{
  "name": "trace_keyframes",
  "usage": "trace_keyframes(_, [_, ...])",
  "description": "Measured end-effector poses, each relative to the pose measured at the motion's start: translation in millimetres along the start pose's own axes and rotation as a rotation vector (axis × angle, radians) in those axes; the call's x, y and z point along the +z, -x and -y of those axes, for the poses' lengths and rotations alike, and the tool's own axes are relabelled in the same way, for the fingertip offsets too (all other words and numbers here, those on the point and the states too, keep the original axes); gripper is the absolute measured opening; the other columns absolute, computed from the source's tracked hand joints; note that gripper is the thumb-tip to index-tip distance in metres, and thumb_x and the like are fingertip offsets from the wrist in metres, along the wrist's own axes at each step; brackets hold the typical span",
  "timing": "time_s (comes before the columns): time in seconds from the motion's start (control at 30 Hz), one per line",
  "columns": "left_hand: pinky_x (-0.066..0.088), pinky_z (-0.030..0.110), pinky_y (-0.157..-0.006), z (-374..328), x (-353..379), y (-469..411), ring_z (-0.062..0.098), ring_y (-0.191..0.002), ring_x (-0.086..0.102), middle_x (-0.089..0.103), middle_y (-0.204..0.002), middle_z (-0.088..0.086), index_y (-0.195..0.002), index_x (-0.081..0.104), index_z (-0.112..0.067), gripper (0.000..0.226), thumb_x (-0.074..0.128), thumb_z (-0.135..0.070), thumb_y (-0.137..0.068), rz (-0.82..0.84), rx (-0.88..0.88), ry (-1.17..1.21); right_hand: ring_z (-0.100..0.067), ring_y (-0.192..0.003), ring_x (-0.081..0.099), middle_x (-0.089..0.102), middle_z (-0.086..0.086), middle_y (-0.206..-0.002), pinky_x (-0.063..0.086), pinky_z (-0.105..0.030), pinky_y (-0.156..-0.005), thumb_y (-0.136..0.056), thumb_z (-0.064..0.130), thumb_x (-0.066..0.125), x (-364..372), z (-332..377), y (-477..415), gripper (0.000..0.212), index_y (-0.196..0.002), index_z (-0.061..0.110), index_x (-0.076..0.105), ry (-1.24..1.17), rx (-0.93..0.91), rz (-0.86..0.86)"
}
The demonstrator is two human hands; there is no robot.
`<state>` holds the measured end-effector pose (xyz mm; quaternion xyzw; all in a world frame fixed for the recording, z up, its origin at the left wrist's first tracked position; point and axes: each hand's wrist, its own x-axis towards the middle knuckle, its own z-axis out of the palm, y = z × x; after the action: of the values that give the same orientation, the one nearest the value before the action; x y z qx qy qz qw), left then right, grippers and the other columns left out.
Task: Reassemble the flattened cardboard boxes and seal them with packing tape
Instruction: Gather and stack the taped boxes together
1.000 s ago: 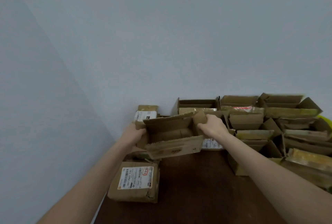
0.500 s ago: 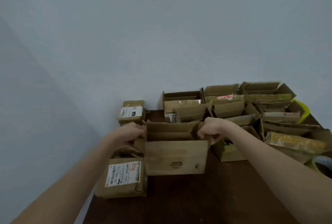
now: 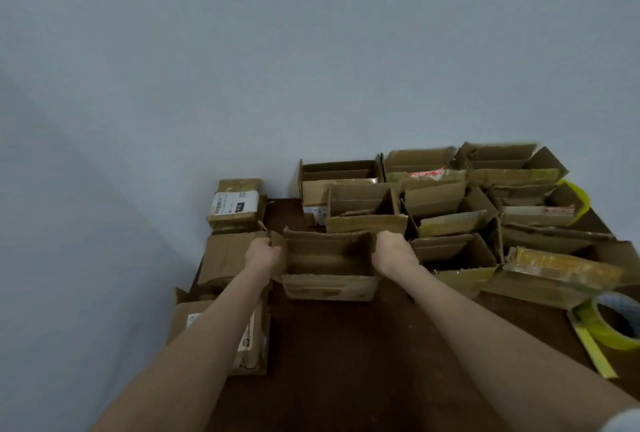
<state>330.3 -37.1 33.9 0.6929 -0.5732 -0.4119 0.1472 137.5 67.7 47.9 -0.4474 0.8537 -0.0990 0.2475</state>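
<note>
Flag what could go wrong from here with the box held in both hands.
1. The open box has worn, creased flaps. The left grip and right grip hold only its ends, so it may skew or collapse.
2. The tape roll lies far right; reaching it frees one end.
3. The neighbouring open boxes crowd its right side; flaps may snag.

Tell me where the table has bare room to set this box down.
Biggest bare patch of table: nearer than the held box, bordered by the labelled box on the left and the tape roll on the right. A narrow strip lies beyond it, beside the far sealed box. Crowded: open boxes pack the back and right.
</note>
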Motion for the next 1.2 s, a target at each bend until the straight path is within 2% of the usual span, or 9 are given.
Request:
trace_keyframes(0.07, [0.05, 0.036, -0.084, 2, 2, -5, 0.027, -0.098, 0.061, 0.063, -0.111, 0.015, -0.105, 0.059, -0.006, 0.015, 0.048, -0.01, -0.097, 0.045, 0.009, -0.027, -0.023, -0.084, 0.062, 0.063, -0.009, -0.092, 0.055, -0.034, -0.079, -0.093, 0.009, 0.053, -5, -3, -2, 0.009, -0.095, 0.004, 0.061, 0.05, 0.002, -0.03])
trace_keyframes(0.23, [0.048, 0.033, -0.075, 0, 22, -4, 0.025, -0.089, 0.058, 0.063, -0.103, 0.011, -0.113, 0.06, -0.004, 0.021, 0.046, -0.01, -0.098, 0.131, -0.008, 0.008, -0.029, -0.124, 0.047, 0.05, -0.008, -0.133, 0.048, -0.041, -0.094, -0.093, 0.032, 0.059, -29, -2, -23, 0.045, -0.134, 0.017, 0.047, 0.285, -0.134, -0.241])
trace_keyframes(0.33, [0.053, 0.045, -0.089, -2, 32, -8, 0.029, -0.097, 0.062, 0.065, -0.105, 0.012, -0.111, 0.062, -0.006, 0.023, 0.045, -0.013, -0.098, 0.227, -0.051, 0.06, -0.027, -0.128, 0.042, 0.05, -0.007, -0.136, 0.039, -0.042, -0.104, -0.095, 0.031, 0.054, -30, 15, -43, 0.044, -0.137, 0.019, 0.047, 0.274, -0.28, -0.228])
trace_keyframes(0.47, [0.055, 0.049, -0.086, -1, 32, -7, 0.031, -0.104, 0.058, 0.059, -0.113, 0.011, -0.111, 0.053, -0.015, 0.016, 0.042, -0.02, -0.101, 0.29, -0.111, 0.1, -0.025, -0.119, 0.052, 0.058, -0.005, -0.129, 0.044, -0.043, -0.101, -0.095, 0.035, 0.054, -20, 44, -61, 0.043, -0.135, 0.02, 0.05, 0.233, -0.309, -0.033])
trace_keyframes(0.57, [0.054, 0.052, -0.087, 6, 30, -12, 0.032, -0.105, 0.057, 0.059, -0.113, 0.012, -0.116, 0.057, -0.011, 0.023, 0.042, -0.021, -0.101, 0.27, -0.106, 0.111, -0.019, -0.1, 0.061, 0.064, -0.003, -0.114, 0.052, -0.037, -0.09, -0.095, 0.02, 0.056, -7, 56, -72, 0.031, -0.126, 0.021, 0.06, 0.157, -0.28, 0.085])
trace_keyframes(0.77, [0.052, 0.05, -0.091, 17, 31, -24, 0.027, -0.101, 0.059, 0.061, -0.106, 0.008, -0.138, 0.046, -0.01, 0.039, 0.043, -0.022, -0.101, 0.176, -0.102, 0.144, -0.02, -0.101, 0.062, 0.066, -0.005, -0.112, 0.052, -0.035, -0.091, -0.095, 0.004, 0.051, 13, 74, -71, 0.032, -0.118, 0.02, 0.066, 0.038, -0.362, 0.046])
trace_keyframes(0.83, [0.05, 0.049, -0.094, 18, 32, -25, 0.028, -0.109, 0.057, 0.059, -0.119, 0.011, -0.141, 0.042, -0.01, 0.042, 0.042, -0.022, -0.101, 0.137, -0.089, 0.14, -0.021, -0.101, 0.063, 0.066, -0.005, -0.113, 0.053, -0.036, -0.091, -0.096, 0.004, 0.049, 15, 78, -73, 0.034, -0.12, 0.021, 0.066, 0.011, -0.382, 0.058])
trace_keyframes(1.07, [0.046, 0.041, -0.098, 11, 32, -24, 0.03, -0.121, 0.05, 0.049, -0.139, 0.013, -0.142, 0.041, -0.009, 0.042, 0.041, -0.021, -0.102, 0.107, -0.059, 0.061, -0.019, -0.09, 0.061, 0.067, -0.003, -0.106, 0.051, -0.036, -0.081, -0.103, 0.027, 0.036, -2, 76, -82, 0.032, -0.116, 0.018, 0.064, -0.089, -0.397, 0.058])
trace_keyframes(1.2, [0.056, 0.04, -0.084, 0, 23, -23, 0.023, -0.099, 0.062, 0.064, -0.115, 0.009, -0.131, 0.053, -0.011, 0.039, 0.048, -0.031, -0.098, 0.089, -0.01, 0.066, -0.016, -0.089, 0.06, 0.067, -0.002, -0.104, 0.05, -0.031, -0.075, -0.101, 0.028, 0.041, -15, 84, -83, 0.029, -0.112, 0.018, 0.065, -0.147, -0.401, -0.053])
